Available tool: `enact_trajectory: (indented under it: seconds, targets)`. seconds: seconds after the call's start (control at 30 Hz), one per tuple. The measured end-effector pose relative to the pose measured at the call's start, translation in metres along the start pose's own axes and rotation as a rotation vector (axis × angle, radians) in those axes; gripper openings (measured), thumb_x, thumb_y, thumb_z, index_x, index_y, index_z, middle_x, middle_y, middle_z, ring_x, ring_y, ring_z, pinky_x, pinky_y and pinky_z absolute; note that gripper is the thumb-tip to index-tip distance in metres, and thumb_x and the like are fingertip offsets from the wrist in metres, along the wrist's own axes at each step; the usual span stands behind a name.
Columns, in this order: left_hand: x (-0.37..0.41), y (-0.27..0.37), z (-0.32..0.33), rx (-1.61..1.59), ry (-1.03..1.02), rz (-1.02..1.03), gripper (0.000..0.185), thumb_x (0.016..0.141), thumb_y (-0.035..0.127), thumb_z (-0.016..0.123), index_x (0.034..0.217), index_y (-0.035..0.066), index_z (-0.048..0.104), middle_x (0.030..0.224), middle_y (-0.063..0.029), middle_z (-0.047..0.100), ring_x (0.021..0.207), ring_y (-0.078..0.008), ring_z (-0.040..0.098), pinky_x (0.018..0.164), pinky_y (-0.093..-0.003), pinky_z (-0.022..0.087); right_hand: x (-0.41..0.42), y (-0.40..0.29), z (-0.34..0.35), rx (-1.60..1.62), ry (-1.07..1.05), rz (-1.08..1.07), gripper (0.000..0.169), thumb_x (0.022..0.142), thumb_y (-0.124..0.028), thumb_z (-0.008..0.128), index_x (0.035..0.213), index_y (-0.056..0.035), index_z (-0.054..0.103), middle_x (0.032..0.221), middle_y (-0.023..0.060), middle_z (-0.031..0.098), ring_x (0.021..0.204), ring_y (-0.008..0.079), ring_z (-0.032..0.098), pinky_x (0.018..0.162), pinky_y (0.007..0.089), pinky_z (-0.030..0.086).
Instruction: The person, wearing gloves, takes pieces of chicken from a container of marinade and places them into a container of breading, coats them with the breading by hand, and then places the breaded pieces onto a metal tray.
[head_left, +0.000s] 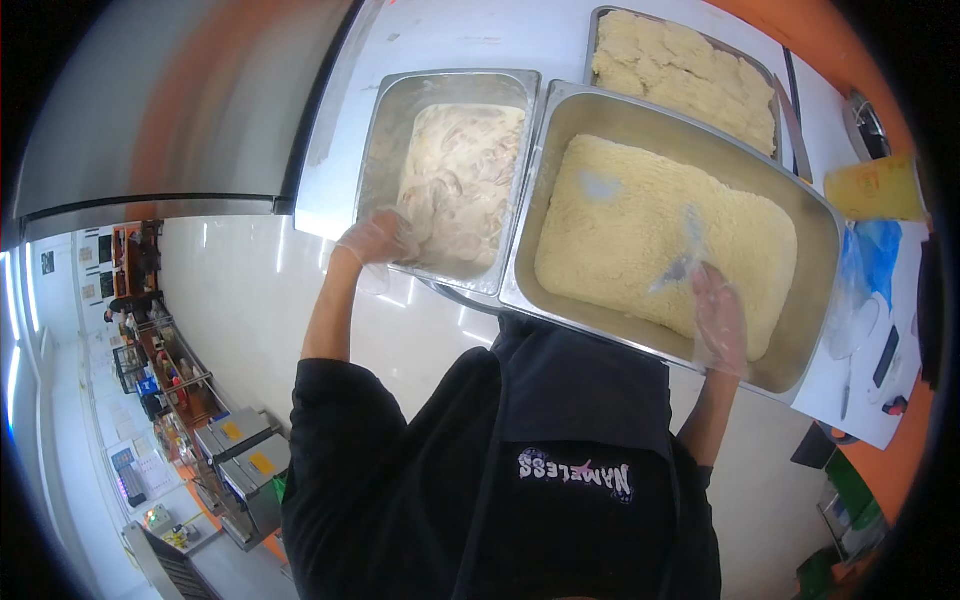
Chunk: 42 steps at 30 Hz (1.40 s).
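My left hand (382, 236), in a clear plastic glove, reaches over the near left rim of a steel pan (390, 112). Its fingertips are at the edge of wet, batter-coated pieces that look like raw meat (465, 180); blur hides whether they grip one. My right hand (720, 319), gloved the same way, is over the near side of a larger steel pan (814, 225). No object shows in it. Pale yellow breading or flour (615, 232) fills much of that pan, with several bluish-grey patches, perhaps bare metal.
Behind the large pan, a tray (777, 139) carries a lumpy yellow mass (682, 75). A yellow cup (874, 187), plastic wrapping (874, 255) and a dark phone-like object (886, 356) lie on the right of the white table (465, 37). A steel cabinet (165, 97) stands left.
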<state>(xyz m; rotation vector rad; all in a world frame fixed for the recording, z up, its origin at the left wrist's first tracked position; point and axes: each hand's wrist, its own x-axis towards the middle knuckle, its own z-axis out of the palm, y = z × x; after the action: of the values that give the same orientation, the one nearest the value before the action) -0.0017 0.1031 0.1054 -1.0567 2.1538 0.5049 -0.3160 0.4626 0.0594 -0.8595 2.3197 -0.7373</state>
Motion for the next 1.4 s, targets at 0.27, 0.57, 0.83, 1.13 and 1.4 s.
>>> enact_trajectory:
  seconds: [0.27, 0.57, 0.83, 1.13, 1.4]
  targets:
    - [0.082, -0.001, 0.025, -0.071, 0.446, -0.131, 0.052, 0.073, 0.041, 0.068, 0.104, 0.000, 0.064, 0.105, -0.0230, 0.063, 0.099, -0.0348, 0.061, 0.086, -0.0399, 0.049, 0.001, 0.008, 0.005, -0.013, 0.017, -0.054, 0.051, 0.096, -0.041, 0.040, 0.116, 0.0024, 0.056, 0.108, 0.0272, 0.060, 0.105, 0.0411, 0.056, 0.091, 0.0417, 0.042]
    - [0.099, -0.035, 0.062, -0.014, 0.502, 0.058, 0.043, 0.074, 0.036, 0.067, 0.093, -0.003, 0.066, 0.094, -0.0254, 0.064, 0.092, -0.0375, 0.063, 0.081, -0.0430, 0.050, 0.002, 0.007, 0.004, 0.019, 0.026, -0.033, 0.048, 0.096, -0.038, 0.041, 0.116, 0.0021, 0.056, 0.108, 0.0272, 0.060, 0.105, 0.0413, 0.056, 0.090, 0.0425, 0.042]
    - [0.015, 0.015, 0.024, -0.175, 0.183, 0.219, 0.034, 0.076, 0.025, 0.065, 0.100, 0.000, 0.063, 0.101, -0.0247, 0.063, 0.095, -0.0371, 0.061, 0.085, -0.0423, 0.048, 0.003, 0.006, 0.004, 0.040, 0.003, -0.051, 0.050, 0.096, -0.040, 0.042, 0.114, 0.0050, 0.057, 0.107, 0.0255, 0.061, 0.105, 0.0390, 0.056, 0.091, 0.0389, 0.041]
    - [0.100, 0.003, 0.014, 0.089, 0.517, 0.218, 0.025, 0.085, 0.021, 0.053, 0.099, 0.004, 0.064, 0.094, -0.0217, 0.064, 0.094, -0.0351, 0.061, 0.084, -0.0432, 0.048, 0.001, 0.006, 0.002, -0.016, 0.016, -0.030, 0.054, 0.096, -0.042, 0.040, 0.117, 0.0054, 0.055, 0.109, 0.0266, 0.060, 0.107, 0.0392, 0.056, 0.092, 0.0406, 0.040]
    - [0.104, 0.011, -0.011, 0.381, 0.238, 0.374, 0.030, 0.078, 0.024, 0.063, 0.098, 0.003, 0.065, 0.095, -0.0187, 0.064, 0.095, -0.0339, 0.060, 0.085, -0.0418, 0.048, 0.002, 0.008, 0.002, 0.014, 0.043, -0.002, 0.051, 0.096, -0.040, 0.041, 0.119, 0.0038, 0.054, 0.112, 0.0264, 0.059, 0.108, 0.0390, 0.055, 0.093, 0.0399, 0.041]
